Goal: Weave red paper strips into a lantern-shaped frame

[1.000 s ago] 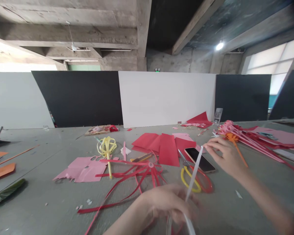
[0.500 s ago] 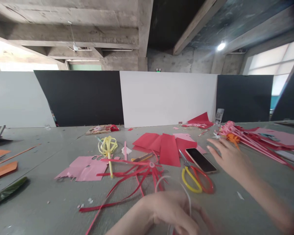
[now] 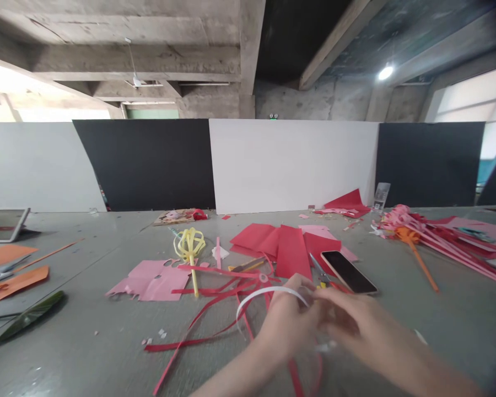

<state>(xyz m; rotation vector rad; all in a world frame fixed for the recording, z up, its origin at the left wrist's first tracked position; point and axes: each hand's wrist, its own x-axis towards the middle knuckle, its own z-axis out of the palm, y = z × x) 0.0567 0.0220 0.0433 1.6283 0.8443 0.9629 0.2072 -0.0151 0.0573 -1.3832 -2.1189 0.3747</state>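
Steadily, I'd work the narrow white strip in small moves, because its curved length bows out to the left above the red paper strips and, I judge, could snag or crease. My left hand and right hand meet with fingers curled and bunched together, the white strip running into that cluster; overlap and blur stop me telling which fingertips pinch it, or whether the right has any grip. I'd brace one hand as an anchor and let the other guide lightly, with no hard pull and no twist. I'd also hold both wrists slightly high, since the scissors and smartphone lie just beyond the fingers.
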